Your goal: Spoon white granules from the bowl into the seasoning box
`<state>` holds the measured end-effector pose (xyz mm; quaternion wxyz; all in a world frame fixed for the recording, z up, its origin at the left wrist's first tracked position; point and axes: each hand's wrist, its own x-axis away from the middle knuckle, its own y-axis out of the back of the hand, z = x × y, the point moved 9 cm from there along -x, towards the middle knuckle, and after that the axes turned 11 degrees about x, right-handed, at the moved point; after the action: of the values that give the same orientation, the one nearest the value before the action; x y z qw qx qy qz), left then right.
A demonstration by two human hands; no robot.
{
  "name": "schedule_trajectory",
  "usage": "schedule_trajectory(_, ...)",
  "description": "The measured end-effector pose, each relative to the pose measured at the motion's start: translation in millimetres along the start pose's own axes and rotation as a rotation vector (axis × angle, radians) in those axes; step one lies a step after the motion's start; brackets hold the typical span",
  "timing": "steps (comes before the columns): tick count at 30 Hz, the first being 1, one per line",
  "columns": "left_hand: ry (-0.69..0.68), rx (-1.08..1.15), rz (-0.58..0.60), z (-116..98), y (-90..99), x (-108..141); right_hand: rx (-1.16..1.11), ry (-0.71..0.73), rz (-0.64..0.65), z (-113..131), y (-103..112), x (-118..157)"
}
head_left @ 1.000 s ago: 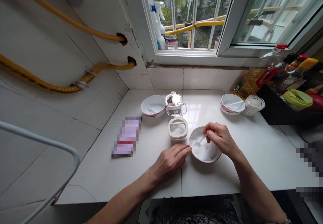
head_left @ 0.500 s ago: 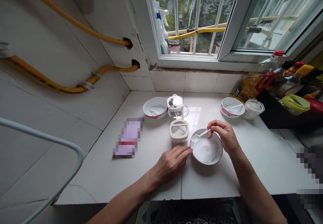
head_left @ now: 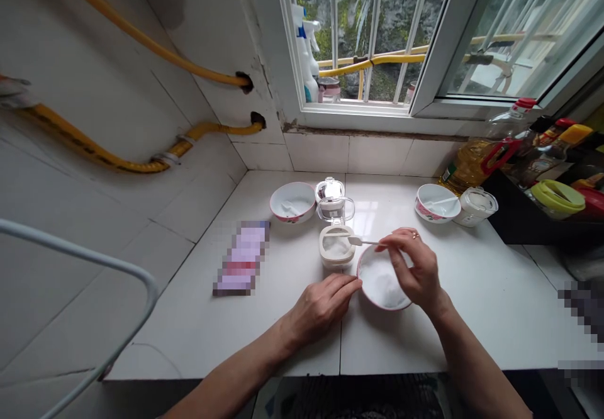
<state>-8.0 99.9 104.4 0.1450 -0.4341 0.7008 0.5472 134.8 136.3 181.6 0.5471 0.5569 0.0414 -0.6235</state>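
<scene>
My right hand (head_left: 413, 265) pinches the handle of a small white spoon (head_left: 362, 241). The spoon's bowl, turned edge-on, is over the right rim of an open square container (head_left: 336, 260) of white granules. Below that hand stands a pink-rimmed bowl (head_left: 384, 307) with white granules in it, partly hidden by the hand. My left hand (head_left: 321, 306) rests on the counter, fingers together, with its fingertips gripping the bowl's left rim. The container's clear lid (head_left: 336, 208) is flipped up behind it.
On the white counter (head_left: 189, 337), a second bowl (head_left: 292, 219) with a spoon stands behind left, beside another lidded jar (head_left: 329, 189). At the right are a flowered bowl (head_left: 436, 214), a closed jar (head_left: 476, 208) and an oil bottle (head_left: 465, 161). A blurred purple packet (head_left: 241, 258) lies left.
My right hand has turned and brought the spoon from over the bowl up and left to the container's rim. My left hand stays on the bowl.
</scene>
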Motion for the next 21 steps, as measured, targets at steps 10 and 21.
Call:
schedule_trajectory(10,0.018,0.020,0.017,2,-0.3,1,0.113,-0.159,0.328,-32,-20,8)
schedule_trajectory(21,0.019,0.022,0.028,3,-2.0,4,-0.045,-0.360,0.455,-42,-38,17)
